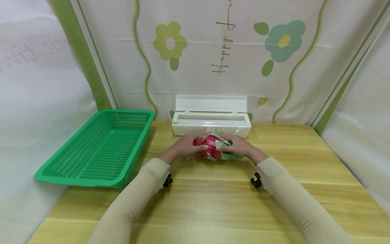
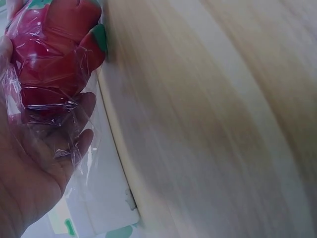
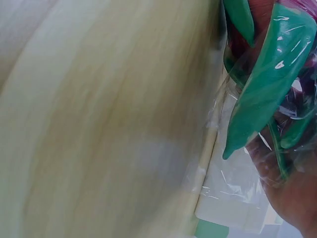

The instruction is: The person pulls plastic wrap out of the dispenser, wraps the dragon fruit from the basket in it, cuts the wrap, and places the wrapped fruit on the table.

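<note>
A red dragon fruit with green scales is held between both hands just in front of a white box. Clear plastic film clings to it with wrinkles and loose edges. My left hand grips the red left end, thumb on the near side and fingers behind. On the right end, by the long green scales, my right hand grips it the same way. The white cling film box has its lid raised, and film stretches near its front.
A green plastic basket stands at the left of the wooden table. Behind the table hangs a flowered curtain, with pale cloth walls on both sides. Black wrist cameras sit under the sleeves.
</note>
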A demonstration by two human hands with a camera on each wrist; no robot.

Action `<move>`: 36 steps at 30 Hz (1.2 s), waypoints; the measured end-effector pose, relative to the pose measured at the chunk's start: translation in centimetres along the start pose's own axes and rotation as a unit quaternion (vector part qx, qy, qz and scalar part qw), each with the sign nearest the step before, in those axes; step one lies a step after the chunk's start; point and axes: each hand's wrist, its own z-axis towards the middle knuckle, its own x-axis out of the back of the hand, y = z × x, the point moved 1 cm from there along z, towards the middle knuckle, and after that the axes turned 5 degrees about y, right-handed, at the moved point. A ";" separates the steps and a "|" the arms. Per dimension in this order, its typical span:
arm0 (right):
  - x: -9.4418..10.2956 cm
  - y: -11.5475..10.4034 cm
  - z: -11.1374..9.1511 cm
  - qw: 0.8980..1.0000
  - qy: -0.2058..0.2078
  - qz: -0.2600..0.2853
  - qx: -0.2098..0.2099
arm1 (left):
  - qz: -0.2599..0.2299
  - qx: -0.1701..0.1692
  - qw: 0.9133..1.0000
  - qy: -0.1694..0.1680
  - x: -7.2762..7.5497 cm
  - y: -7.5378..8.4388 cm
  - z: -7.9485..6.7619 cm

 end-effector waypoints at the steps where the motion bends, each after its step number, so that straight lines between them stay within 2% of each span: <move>1: 0.0 0.1 0.0 1.000 -0.001 0.002 0.001 | -0.003 0.004 1.000 -0.002 0.0 0.0 0.0; 10: -0.2 0.6 -0.1 1.000 0.019 0.010 0.004 | 0.006 0.018 1.000 -0.010 0.2 0.5 0.2; 18: -0.3 0.8 0.0 0.998 0.055 -0.024 0.022 | 0.003 0.016 1.000 -0.017 0.1 0.4 0.5; 30: 0.1 1.3 0.1 0.990 0.098 -0.085 0.054 | 0.047 -0.014 0.999 0.014 -0.3 0.8 1.6; 36: 0.1 0.7 0.1 0.988 0.092 -0.091 0.080 | 0.065 -0.011 0.998 0.014 -0.4 0.7 1.7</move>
